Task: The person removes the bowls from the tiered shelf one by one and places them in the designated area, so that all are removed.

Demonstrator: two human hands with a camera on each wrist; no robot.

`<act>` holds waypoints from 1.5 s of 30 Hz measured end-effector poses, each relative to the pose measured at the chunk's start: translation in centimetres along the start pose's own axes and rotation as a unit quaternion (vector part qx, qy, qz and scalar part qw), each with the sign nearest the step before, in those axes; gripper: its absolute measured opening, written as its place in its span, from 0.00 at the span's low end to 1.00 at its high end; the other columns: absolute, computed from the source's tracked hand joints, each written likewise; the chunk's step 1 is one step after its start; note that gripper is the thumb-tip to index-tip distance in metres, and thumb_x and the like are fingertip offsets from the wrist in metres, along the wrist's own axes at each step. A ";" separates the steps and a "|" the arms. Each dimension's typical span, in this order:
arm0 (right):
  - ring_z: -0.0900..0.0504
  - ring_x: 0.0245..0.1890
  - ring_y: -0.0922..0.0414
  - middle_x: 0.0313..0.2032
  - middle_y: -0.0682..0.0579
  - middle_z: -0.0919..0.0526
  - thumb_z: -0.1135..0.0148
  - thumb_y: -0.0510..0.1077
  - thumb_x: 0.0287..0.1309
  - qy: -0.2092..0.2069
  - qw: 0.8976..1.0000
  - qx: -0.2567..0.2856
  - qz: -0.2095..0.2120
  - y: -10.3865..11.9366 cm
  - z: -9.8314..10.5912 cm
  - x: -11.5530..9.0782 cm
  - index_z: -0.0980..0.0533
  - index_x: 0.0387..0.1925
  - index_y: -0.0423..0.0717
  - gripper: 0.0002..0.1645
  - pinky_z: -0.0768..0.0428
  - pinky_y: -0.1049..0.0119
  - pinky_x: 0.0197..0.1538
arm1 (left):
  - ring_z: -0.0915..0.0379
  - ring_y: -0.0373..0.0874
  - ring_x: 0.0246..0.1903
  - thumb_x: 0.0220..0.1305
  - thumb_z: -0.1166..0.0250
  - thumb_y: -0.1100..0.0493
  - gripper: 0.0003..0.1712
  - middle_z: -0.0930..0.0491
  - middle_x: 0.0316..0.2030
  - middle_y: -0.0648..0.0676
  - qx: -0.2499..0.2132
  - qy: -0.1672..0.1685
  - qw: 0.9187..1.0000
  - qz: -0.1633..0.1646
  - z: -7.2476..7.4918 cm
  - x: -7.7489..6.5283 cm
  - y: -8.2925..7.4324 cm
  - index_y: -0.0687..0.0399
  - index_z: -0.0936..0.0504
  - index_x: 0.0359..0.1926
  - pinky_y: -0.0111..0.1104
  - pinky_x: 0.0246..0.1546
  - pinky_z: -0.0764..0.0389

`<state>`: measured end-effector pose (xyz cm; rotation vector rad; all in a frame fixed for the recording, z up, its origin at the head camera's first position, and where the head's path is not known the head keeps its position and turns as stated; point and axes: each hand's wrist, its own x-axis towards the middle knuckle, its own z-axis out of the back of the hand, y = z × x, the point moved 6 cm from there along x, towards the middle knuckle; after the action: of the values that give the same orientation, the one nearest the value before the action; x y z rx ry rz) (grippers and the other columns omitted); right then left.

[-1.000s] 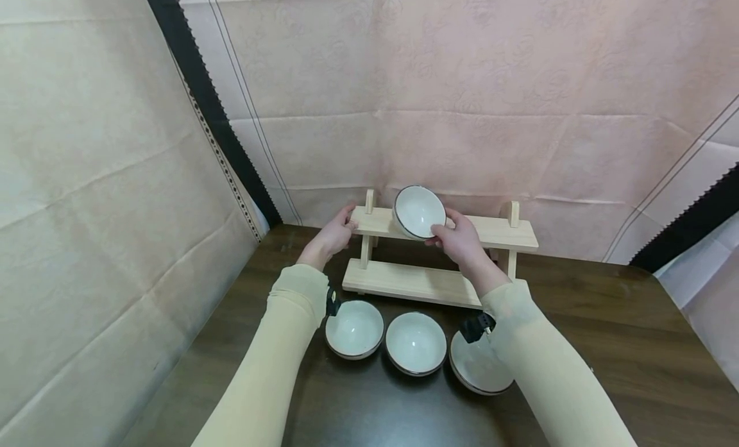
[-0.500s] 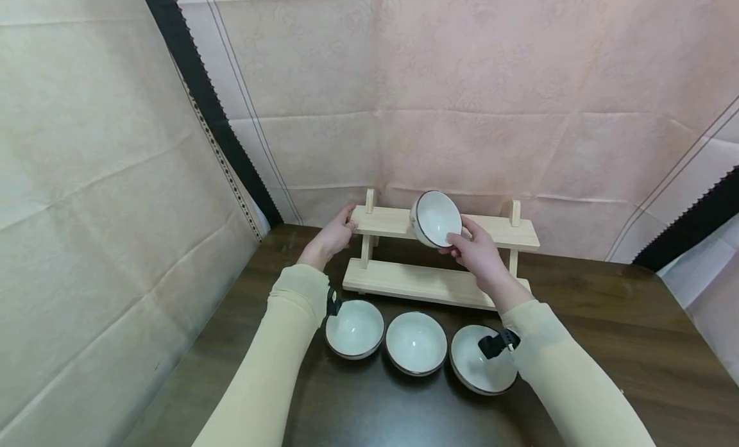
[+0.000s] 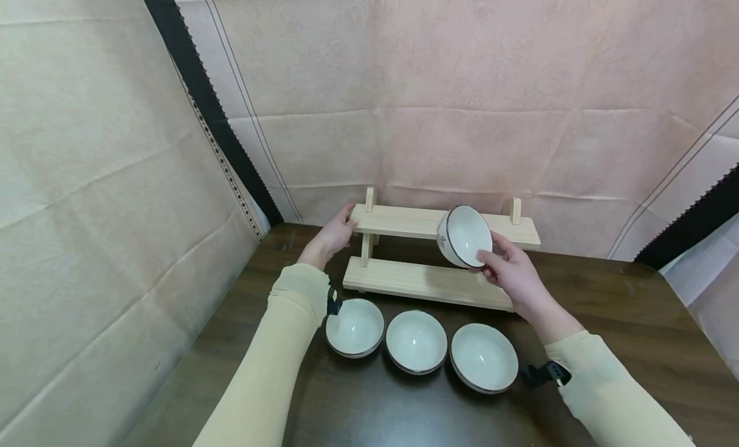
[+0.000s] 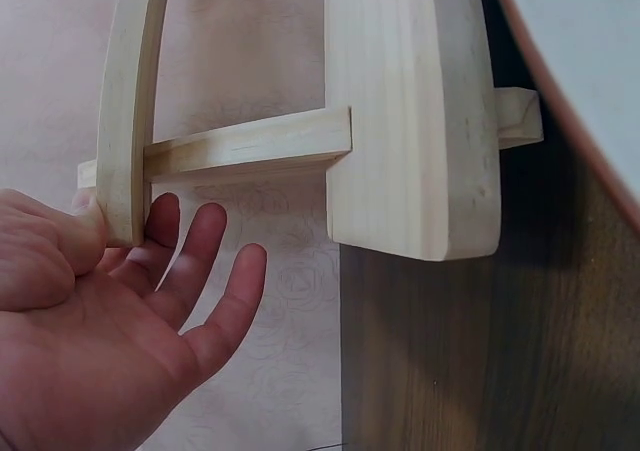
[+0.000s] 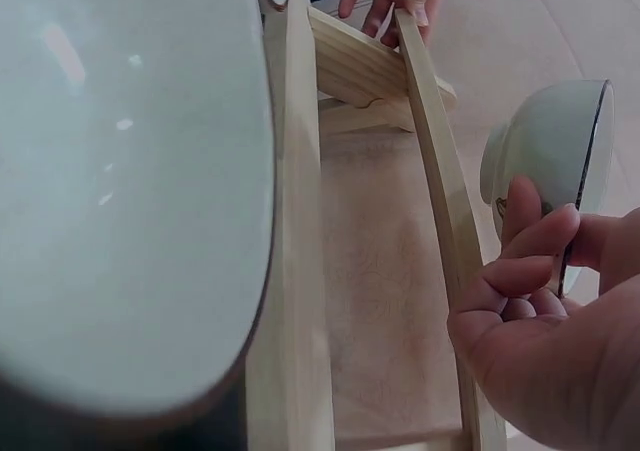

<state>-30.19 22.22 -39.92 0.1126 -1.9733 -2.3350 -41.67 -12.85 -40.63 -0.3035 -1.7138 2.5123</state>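
A two-tier pale wooden rack (image 3: 404, 221) stands at the back of the table. My left hand (image 3: 333, 236) pinches the left end of its upper shelf; in the left wrist view the thumb and index finger (image 4: 160, 226) grip the board while the other fingers stay loose. My right hand (image 3: 514, 274) pinches the dark rim of a white bowl (image 3: 469, 232) between thumb and fingers. This bowl is tilted, its inside facing me, and overlaps the right part of the upper shelf in the head view. A small printed pattern shows on its outer wall.
Three white bowls, a left one (image 3: 355, 328), a middle one (image 3: 416, 342) and a right one (image 3: 484, 358), stand upright in a row before the rack on the dark wooden table (image 3: 583, 293). Pale cloth (image 3: 473, 81) hangs behind and at the left.
My right hand has carried the bowl rightward and slightly down along the upper shelf, tilting it more. The right forearm no longer covers the right bowl. My left hand stays on the shelf end.
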 end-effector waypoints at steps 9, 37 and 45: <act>0.20 0.29 0.65 0.36 0.58 0.12 0.42 0.44 0.81 0.021 1.000 -0.023 -0.002 -0.5 1.4 -2.7 0.46 0.84 0.42 0.40 0.21 0.73 0.35 | 0.33 0.63 0.71 0.89 0.59 0.58 0.34 0.40 0.77 0.65 0.016 -0.001 1.000 0.004 0.1 0.0 0.0 0.47 0.56 0.88 0.59 0.67 0.29; 0.24 0.28 0.57 0.29 0.53 0.23 0.42 0.42 0.81 0.095 0.983 -0.150 -0.042 -5.2 8.6 -9.3 0.45 0.81 0.30 0.39 0.24 0.66 0.34 | 0.34 0.64 0.72 0.89 0.59 0.57 0.34 0.39 0.76 0.66 0.011 0.007 1.000 -0.008 0.0 -0.2 -0.1 0.47 0.56 0.88 0.61 0.69 0.31; 0.25 0.26 0.57 0.29 0.57 0.21 0.44 0.39 0.81 0.144 0.978 -0.148 -0.012 -6.4 10.8 -10.6 0.35 0.79 0.50 0.31 0.27 0.62 0.30 | 0.34 0.62 0.72 0.89 0.59 0.57 0.34 0.39 0.75 0.66 0.016 0.008 1.000 -0.007 0.1 -0.3 -0.3 0.47 0.56 0.88 0.59 0.69 0.31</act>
<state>-20.89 35.02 -44.36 0.4305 -1.4852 -2.4323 -41.43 -12.93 -40.31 -0.3072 -1.6632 2.5172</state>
